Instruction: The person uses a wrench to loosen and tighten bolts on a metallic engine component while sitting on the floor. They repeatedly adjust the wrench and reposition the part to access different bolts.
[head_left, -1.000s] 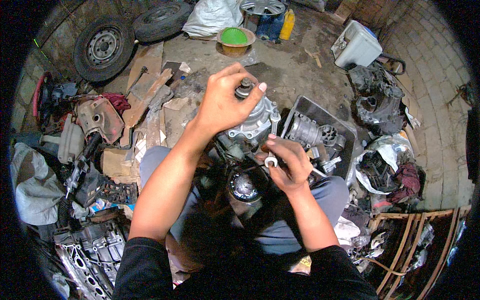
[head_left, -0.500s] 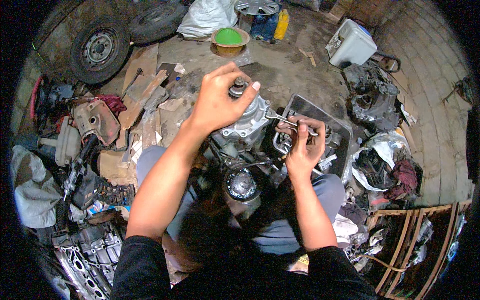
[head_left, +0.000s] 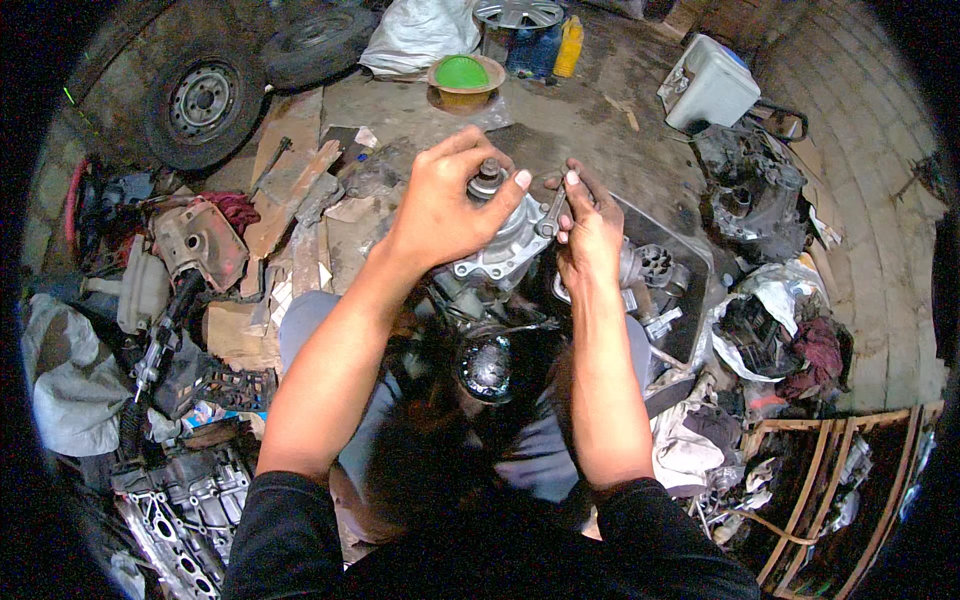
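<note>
A silvery metal housing [head_left: 512, 250] with a bolt-holed flange, like part of a gearbox, stands in front of me between my knees. My left hand [head_left: 447, 205] curls round its upper neck, thumb and fingers on either side of a dark shaft end [head_left: 489, 174] that pokes up. Just to the right, my right hand [head_left: 590, 225] grips a small wrench [head_left: 549, 220]. The wrench's ring end points toward me at the flange's right edge; whether it sits on a bolt I cannot tell. Blackened grime covers the right fingertips.
Beside my right knee lies a dark tray [head_left: 690, 300] of metal parts. Dirty castings [head_left: 750, 190] and rags [head_left: 815, 355] are farther right. At left are a wheel [head_left: 203, 100], cardboard [head_left: 290, 205] and an engine head [head_left: 180, 520]. A green bowl [head_left: 462, 71] rests in a basin ahead.
My right hand has moved up and left from over the tray, swinging the wrench from pointing left to nearly upright. My left hand keeps its hold on the housing's neck.
</note>
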